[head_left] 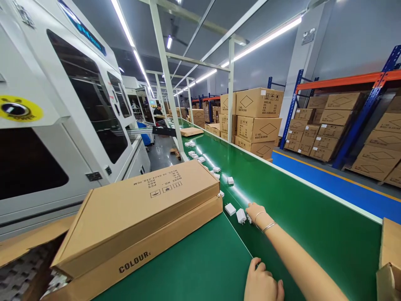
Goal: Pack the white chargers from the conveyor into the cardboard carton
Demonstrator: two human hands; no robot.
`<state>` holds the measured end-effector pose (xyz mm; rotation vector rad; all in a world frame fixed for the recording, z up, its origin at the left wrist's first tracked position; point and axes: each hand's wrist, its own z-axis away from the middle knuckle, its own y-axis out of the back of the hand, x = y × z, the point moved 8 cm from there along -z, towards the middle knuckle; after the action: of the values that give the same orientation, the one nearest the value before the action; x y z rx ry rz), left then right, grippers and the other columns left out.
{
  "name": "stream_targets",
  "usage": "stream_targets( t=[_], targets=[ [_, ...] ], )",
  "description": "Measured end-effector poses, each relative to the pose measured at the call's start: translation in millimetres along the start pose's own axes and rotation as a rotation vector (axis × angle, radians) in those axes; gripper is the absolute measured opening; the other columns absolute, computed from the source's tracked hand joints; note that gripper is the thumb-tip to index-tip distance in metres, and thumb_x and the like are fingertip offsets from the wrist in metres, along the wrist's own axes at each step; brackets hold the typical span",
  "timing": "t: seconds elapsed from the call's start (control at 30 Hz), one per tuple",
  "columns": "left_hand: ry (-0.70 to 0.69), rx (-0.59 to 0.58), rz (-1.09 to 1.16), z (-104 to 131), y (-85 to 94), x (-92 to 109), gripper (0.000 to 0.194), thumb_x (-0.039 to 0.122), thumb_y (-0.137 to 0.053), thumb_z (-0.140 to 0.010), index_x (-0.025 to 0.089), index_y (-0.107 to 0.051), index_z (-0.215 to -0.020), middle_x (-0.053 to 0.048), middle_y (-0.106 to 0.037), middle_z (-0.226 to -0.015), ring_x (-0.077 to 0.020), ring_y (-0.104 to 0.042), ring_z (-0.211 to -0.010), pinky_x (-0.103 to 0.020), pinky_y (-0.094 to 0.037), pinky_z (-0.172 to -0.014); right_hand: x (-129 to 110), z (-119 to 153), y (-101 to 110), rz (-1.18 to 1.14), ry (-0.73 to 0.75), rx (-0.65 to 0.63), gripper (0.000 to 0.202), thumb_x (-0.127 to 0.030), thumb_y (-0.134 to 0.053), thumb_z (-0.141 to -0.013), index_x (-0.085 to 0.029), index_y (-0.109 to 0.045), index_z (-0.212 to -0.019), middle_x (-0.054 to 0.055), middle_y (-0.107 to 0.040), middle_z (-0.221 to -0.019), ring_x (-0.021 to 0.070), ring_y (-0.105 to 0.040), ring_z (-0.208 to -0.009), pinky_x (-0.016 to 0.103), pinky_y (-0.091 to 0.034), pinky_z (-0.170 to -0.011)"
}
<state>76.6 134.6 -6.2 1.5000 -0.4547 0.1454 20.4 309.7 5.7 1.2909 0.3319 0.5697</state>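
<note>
My right hand (256, 212) reaches over the green conveyor belt (282, 200), its fingers bent down beside a white charger (241, 216); a further white piece is partly hidden under it, and whether the fingers grip it is unclear. Just to the left lies another white charger (230, 209), and a smaller one (230, 180) sits farther up the belt. My left hand (262, 281) rests at the edge of the green side table (188, 255), its fingers curled with nothing visible in them.
Two stacked flat cartons (150, 196) occupy the side table's left part. An open carton (21, 267) with white pieces stands at lower left. More chargers (191, 154) lie up the belt. A carton edge (388, 267) shows at right. A person (158, 110) is far off.
</note>
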Motion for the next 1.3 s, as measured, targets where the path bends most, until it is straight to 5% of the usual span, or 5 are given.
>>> stream_targets(
  t=[0.27,0.43,0.63,0.97,1.3],
  targets=[
    [-0.040,0.181,0.032,10,15.2,3,0.031,0.024,-0.043,-0.082,0.014,-0.072,-0.075,-0.009,-0.068,-0.069,-0.0180,-0.059,-0.085,-0.039,-0.034,-0.099,71,122,17,-0.558,-0.008,0.034,0.032,-0.038,-0.048,-0.087,-0.013,-0.050,-0.106,0.009,-0.059,-0.098,0.0170,-0.060,-0.083,0.028,-0.051,-0.070],
    [-0.061,0.235,-0.035,16,23.1,6,0.036,0.023,-0.039,-0.085,0.013,-0.071,-0.070,-0.009,-0.067,-0.068,-0.0184,-0.060,-0.082,-0.040,-0.037,-0.097,57,253,-19,-1.904,-0.075,-0.025,0.040,-0.044,-0.060,-0.080,-0.014,-0.053,-0.106,0.006,-0.061,-0.090,0.0099,-0.060,-0.072,0.019,-0.052,-0.063],
    [-0.155,0.249,-0.125,23,24.0,12,0.042,0.025,-0.035,-0.088,0.014,-0.069,-0.066,-0.007,-0.066,-0.066,-0.0187,-0.059,-0.078,-0.041,-0.038,-0.095,23,353,-49,-2.452,-0.047,-0.075,0.032,-0.039,-0.064,-0.078,-0.025,-0.061,-0.107,0.005,-0.063,-0.101,0.0113,-0.063,-0.081,0.015,-0.051,-0.058],
    [-0.219,0.288,-0.153,29,24.2,12,0.046,0.027,-0.033,-0.090,0.016,-0.067,-0.062,-0.006,-0.065,-0.064,-0.0181,-0.057,-0.074,-0.040,-0.037,-0.093,-2,392,-30,-2.522,0.245,-0.120,0.029,-0.037,-0.052,-0.088,-0.025,-0.058,-0.113,0.004,-0.060,-0.096,0.0093,-0.061,-0.072,0.015,-0.047,-0.054],
    [-0.204,0.233,-0.149,31,27.8,14,0.049,0.026,-0.028,-0.091,0.018,-0.066,-0.060,-0.005,-0.064,-0.064,-0.0170,-0.057,-0.073,-0.039,-0.035,-0.095,-3,393,-44,-2.533,0.075,-0.051,0.038,-0.048,-0.059,-0.080,-0.023,-0.058,-0.108,0.005,-0.058,-0.090,0.0095,-0.059,-0.068,0.015,-0.046,-0.052]
  ],
)
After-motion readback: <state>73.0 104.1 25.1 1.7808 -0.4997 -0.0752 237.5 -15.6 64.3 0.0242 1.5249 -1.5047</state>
